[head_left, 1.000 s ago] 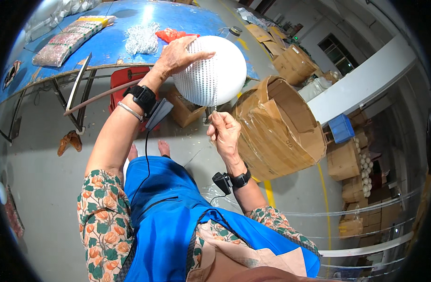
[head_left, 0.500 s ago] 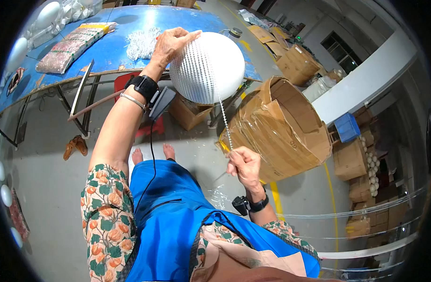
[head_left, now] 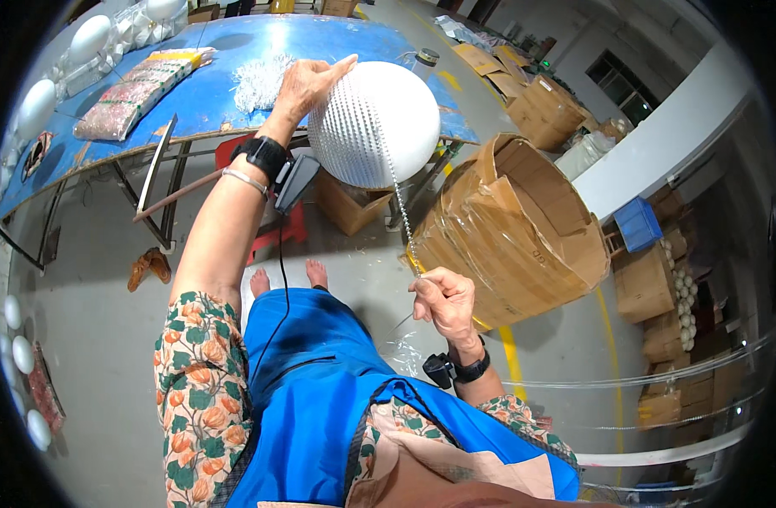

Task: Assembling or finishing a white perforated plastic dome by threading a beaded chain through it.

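Observation:
A large white ball [head_left: 412,123] is held up in front of me near the blue table's edge. Its left side is covered with close rows of silver beads; the right side is smooth and bare. My left hand [head_left: 310,89] grips the ball at its upper left, with the palm side hidden. From the border of the beaded part a silver bead string [head_left: 403,216] runs down, taut, to my right hand [head_left: 447,300]. Thumb and fingers of that hand pinch the string, and a thin loose end sticks out below them.
A blue table [head_left: 202,93] bears a pile of white strands [head_left: 259,82], a wrapped pink pack [head_left: 138,97] and white balls. A big open carton [head_left: 498,237] stands right of the ball. A smaller box [head_left: 350,207] and a red stool [head_left: 286,229] are under the table.
Both hands keep their grip, with the bead string still taut between ball and right hand. The whole view has shifted slightly; the ball is nearly in the same place.

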Demonstrator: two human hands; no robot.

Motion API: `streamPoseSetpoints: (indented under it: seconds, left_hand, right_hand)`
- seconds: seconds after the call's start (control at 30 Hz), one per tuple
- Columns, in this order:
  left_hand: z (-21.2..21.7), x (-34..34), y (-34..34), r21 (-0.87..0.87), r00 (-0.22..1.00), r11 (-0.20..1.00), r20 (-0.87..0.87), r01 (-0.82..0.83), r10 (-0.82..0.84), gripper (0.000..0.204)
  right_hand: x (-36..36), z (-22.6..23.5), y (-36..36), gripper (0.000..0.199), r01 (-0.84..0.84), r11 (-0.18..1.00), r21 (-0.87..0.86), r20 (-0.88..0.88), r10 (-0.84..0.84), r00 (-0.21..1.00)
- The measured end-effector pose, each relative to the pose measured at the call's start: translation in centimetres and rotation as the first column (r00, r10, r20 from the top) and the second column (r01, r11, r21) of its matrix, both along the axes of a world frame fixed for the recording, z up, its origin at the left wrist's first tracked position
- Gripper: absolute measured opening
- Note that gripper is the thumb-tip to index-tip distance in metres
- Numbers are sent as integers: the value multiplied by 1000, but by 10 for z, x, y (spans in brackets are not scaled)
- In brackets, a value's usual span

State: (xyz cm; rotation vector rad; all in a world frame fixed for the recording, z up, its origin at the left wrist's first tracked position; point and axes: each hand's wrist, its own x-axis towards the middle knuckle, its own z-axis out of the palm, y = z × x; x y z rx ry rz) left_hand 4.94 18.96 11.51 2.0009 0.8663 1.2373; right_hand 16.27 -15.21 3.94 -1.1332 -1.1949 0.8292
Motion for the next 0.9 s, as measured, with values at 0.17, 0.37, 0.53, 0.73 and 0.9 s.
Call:
streamPoseSetpoints:
  seconds: [0.17, 0.37, 0.53, 0.73, 0.9]
  left_hand:
    - [-25, 4, 2, 732, 1000, 681, -19, 23, -14, 22]
    - [-18, -2, 7, 675, 986, 725, -163, 140, -39, 32]
    - [0, -2, -11, 21, 985, 989, 102, -145, 142, 61]
    - [15, -7, -13, -46, 987, 987, -52, -155, 153, 53]
    - [-1, -9, -8, -11, 996, 1000, 93, -1, 2, 53]
  right_hand:
    - [4, -10, 5, 19, 25, 999, -47, 9, -24, 1000]
    - [16, -19, 21, 22, 57, 995, -84, -17, -59, 998]
    - [13, -15, 40, 22, 39, 997, -71, -46, -42, 998]
    - [17, -9, 57, 23, 79, 996, -44, -37, -80, 996]
    - [20, -12, 70, 23, 109, 994, 0, -76, -108, 991]
